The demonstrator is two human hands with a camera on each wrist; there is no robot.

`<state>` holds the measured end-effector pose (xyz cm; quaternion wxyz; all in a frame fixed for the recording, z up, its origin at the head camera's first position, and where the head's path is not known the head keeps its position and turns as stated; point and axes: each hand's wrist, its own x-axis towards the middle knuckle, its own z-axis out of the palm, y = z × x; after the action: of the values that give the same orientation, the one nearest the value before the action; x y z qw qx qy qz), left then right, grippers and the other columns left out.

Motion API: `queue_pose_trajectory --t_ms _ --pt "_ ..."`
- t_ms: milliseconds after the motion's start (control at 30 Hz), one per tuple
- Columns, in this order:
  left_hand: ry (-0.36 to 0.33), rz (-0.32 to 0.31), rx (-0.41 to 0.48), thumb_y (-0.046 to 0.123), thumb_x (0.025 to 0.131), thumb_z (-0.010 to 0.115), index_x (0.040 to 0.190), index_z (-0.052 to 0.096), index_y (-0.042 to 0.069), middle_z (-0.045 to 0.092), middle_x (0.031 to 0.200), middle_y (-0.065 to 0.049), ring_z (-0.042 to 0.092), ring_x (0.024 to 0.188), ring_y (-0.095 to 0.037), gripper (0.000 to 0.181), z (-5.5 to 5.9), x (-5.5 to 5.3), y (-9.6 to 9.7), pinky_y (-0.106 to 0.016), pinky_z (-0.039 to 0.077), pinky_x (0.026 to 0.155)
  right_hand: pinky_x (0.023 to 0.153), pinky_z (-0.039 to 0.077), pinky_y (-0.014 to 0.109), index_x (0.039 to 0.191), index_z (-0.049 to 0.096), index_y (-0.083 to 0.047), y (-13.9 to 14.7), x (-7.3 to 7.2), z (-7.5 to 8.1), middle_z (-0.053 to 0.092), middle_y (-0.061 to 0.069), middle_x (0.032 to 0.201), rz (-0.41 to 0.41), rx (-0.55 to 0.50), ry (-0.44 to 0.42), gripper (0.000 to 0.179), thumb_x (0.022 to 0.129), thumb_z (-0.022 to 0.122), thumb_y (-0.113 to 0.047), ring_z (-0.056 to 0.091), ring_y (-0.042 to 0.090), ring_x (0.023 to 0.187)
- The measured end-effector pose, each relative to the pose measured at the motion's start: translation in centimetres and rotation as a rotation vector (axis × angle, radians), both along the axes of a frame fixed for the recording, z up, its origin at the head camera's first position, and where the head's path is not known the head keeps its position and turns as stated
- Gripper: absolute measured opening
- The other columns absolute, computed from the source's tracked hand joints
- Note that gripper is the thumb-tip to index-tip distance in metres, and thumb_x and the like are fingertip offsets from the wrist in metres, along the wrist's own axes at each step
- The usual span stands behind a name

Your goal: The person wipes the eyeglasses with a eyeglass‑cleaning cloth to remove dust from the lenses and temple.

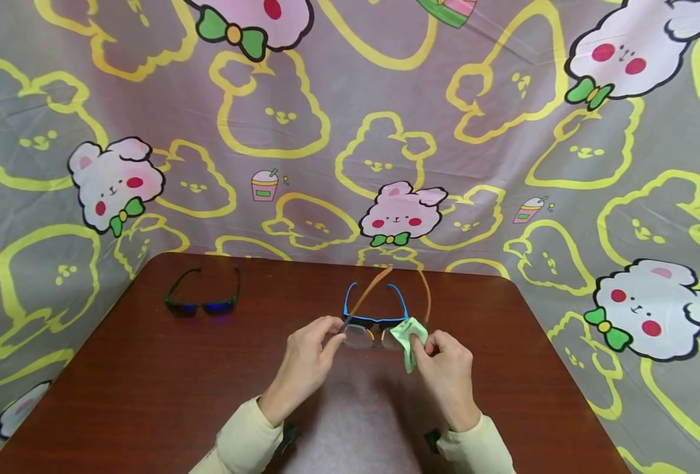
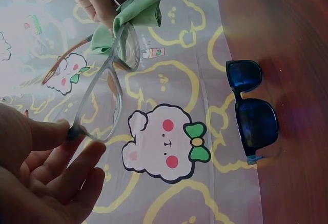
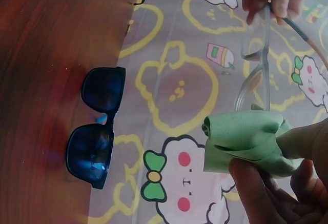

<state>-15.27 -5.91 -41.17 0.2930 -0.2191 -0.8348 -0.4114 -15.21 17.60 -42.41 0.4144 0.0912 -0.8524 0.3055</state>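
Note:
Eyeglasses (image 1: 359,337) with a clear frame and orange-brown temples are held up over the table. My left hand (image 1: 305,361) pinches them at one hinge corner, thumb against the frame (image 2: 92,98) in the left wrist view. A light green cloth (image 1: 409,334) is gripped between thumb and fingers of my right hand (image 1: 449,376). Folded over the far lens, the cloth (image 3: 246,131) covers that end of the glasses in the right wrist view. Just behind them on the table lie blue-framed sunglasses (image 1: 379,320) with dark lenses, partly overlapped by the eyeglasses in the head view.
Dark sunglasses with bluish lenses (image 1: 219,307) lie at the back left of the brown wooden table (image 1: 148,395), temples pointing away. A grey cartoon-print curtain (image 1: 302,118) surrounds the table's back and sides.

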Motion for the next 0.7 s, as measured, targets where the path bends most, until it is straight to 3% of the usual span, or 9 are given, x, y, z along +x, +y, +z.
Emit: queue_pose_trajectory --t_ms 233,700 --pt "0.065 -0.020 -0.067 0.004 0.077 0.076 0.090 0.066 0.013 0.065 0.083 0.007 0.056 0.065 -0.001 0.018 -0.2 0.0 0.1 -0.024 0.046 0.058 0.038 0.025 0.020 0.054 0.043 -0.018 0.3 -0.1 0.4 0.036 -0.011 0.049 -0.032 -0.010 -0.037 0.041 0.070 0.078 -0.006 0.030 0.005 0.043" --pt "0.091 -0.035 -0.147 0.004 0.075 0.077 0.089 0.066 0.013 0.063 0.081 0.008 0.061 0.072 -0.005 0.019 -0.3 0.2 0.0 -0.030 0.049 0.061 0.037 0.025 0.022 0.056 0.046 -0.015 1.0 -0.4 1.6 0.038 -0.007 0.045 -0.138 -0.083 -0.046 0.038 0.073 0.079 -0.009 0.031 0.007 0.040"
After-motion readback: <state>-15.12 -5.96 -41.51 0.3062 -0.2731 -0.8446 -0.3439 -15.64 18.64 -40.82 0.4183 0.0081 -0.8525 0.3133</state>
